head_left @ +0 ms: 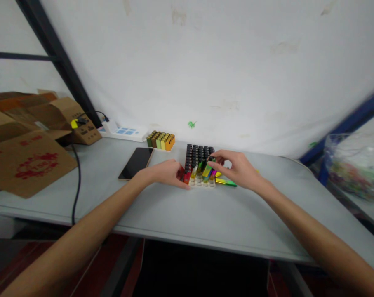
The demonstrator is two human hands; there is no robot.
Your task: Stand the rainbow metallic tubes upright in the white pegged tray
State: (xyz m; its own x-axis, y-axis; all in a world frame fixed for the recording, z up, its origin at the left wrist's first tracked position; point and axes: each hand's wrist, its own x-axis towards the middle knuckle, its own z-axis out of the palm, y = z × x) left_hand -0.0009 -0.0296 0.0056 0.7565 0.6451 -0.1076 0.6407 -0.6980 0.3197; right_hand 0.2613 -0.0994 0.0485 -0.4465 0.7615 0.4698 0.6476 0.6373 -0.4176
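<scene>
A white tray [202,184] stands on the table, with clear round sockets showing along its front. Upright pieces with black tops [200,152] fill its back rows, and red ones [187,175] line its left side. My left hand [169,172] is closed on the tray's left front corner, thumb along the front edge, fingers partly hidden. My right hand [233,167] pinches a slim, shiny yellow-green lighter [207,170], tilted above the tray's right front. Beside the tray, under my right hand, another shiny green-yellow lighter [226,182] lies flat. Small details are blurred.
A block of gold-topped lighters [161,140] stands by the wall. Left of it are a white power strip [128,133] and a dark phone [136,163]. Open cardboard boxes [32,161] and a black cable [77,181] occupy the left; a clear plastic bag [354,165] sits right.
</scene>
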